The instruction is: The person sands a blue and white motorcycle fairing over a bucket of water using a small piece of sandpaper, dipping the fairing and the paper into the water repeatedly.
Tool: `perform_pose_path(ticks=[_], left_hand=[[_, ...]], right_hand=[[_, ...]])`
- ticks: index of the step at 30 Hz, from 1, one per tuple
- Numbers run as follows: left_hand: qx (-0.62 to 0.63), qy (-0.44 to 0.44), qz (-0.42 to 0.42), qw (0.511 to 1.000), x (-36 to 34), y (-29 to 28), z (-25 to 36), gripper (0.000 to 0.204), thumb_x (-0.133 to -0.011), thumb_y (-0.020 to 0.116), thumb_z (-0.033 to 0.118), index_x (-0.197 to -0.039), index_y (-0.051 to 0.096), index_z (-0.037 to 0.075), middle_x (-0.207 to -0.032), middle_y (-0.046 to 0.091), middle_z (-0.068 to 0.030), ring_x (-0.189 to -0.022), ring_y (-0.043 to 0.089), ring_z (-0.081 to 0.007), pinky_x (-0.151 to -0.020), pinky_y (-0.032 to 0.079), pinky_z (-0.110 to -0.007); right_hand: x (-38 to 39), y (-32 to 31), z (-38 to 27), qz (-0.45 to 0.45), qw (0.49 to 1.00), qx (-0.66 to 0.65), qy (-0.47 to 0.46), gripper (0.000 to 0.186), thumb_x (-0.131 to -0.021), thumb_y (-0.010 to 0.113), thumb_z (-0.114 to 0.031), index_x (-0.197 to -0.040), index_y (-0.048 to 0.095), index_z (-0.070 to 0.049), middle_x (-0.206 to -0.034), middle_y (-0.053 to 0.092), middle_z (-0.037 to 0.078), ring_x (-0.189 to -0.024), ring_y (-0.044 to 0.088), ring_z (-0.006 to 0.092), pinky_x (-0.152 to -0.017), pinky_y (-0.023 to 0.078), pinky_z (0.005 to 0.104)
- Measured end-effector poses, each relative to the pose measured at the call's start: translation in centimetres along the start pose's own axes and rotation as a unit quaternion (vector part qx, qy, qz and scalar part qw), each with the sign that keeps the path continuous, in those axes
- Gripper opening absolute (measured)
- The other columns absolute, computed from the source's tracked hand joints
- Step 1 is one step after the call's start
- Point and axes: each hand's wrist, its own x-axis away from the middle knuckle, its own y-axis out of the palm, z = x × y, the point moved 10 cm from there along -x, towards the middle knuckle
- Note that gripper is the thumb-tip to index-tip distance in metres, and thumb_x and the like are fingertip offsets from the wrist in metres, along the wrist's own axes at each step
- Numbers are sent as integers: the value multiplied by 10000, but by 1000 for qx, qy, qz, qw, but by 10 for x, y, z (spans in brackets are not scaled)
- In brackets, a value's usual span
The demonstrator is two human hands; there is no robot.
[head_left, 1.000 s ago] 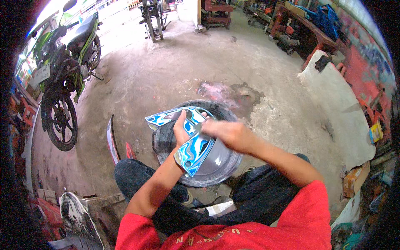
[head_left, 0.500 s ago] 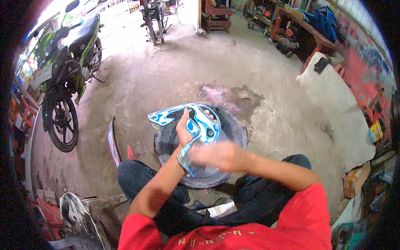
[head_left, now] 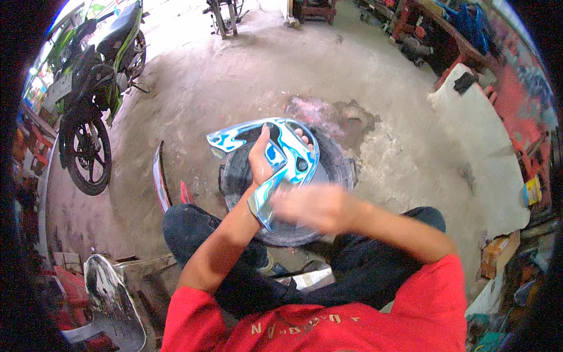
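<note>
The blue and white part (head_left: 291, 146) is up over the round basin (head_left: 347, 183), and its left tip pokes out past the basin's edge. Your left hand (head_left: 261, 161) has a closed grip on it, with the thumb pointing up and a few fingertips showing on the far side. Your right hand (head_left: 316, 206) is a blur at the lower end of the part. You can't tell if that grip is open or closed, or if it has hold of something small.

As for how far along you are, the swirls already cover most of the side that shows, and it looks shiny. The lower end is partly hidden by your right hand, so you can't tell how much is done or left there.

The basin sits on the floor (head_left: 234, 76), which is grey and rough, with a pink stain (head_left: 311, 108) just past it. To your left, near your knee, are a curved strip (head_left: 158, 182) and a red piece (head_left: 186, 192). Farther left stands a motorbike (head_left: 97, 88). Over on your right there is a big pale sheet (head_left: 481, 158), a brown box (head_left: 498, 255) and, farther off, a red table (head_left: 463, 50) with blue stuff (head_left: 469, 23) on it.
</note>
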Motion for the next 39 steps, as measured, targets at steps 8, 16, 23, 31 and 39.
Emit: perform_pose_path(ticks=[8,16,23,31,39], left_hand=[[-40,36,30,998,-4,-4,4,558,-978,548,546,-1113,634,11,-1022,696,-136,-972,665,-292,-940,532,-454],[-3,9,37,999,-9,-10,0,581,-967,555,550,-1082,630,-15,-983,687,-147,-931,662,-299,-919,533,-465],[-41,10,43,998,-9,-17,2,539,-1006,501,514,-1090,641,0,-1026,692,-150,-949,665,-323,-932,529,-480],[-55,2,14,998,-15,-35,7,539,-1004,511,498,-1180,624,1,-1071,703,-172,-992,672,-330,-968,523,-505],[2,-39,-48,998,-13,-41,4,593,-1012,502,510,-1207,606,-40,-1084,697,-178,-1026,667,-339,-983,522,-514]], right_hand=[[4,-3,40,18,997,59,39,371,-877,613,-113,-1230,654,-10,-1221,707,179,-1143,694,311,-975,568,390],[22,18,29,-4,999,24,44,322,-895,617,-100,-1192,684,5,-1196,721,159,-1104,712,268,-975,565,386],[17,17,15,-7,1000,26,10,334,-893,601,-75,-1212,674,-9,-1250,699,166,-1159,686,304,-996,553,403],[18,21,23,-9,998,5,55,347,-873,640,-122,-1205,670,-24,-1164,721,162,-1052,722,305,-915,588,386],[15,36,10,-60,996,-3,60,348,-854,673,-96,-1190,669,-5,-1216,702,153,-1059,712,293,-880,589,387]])
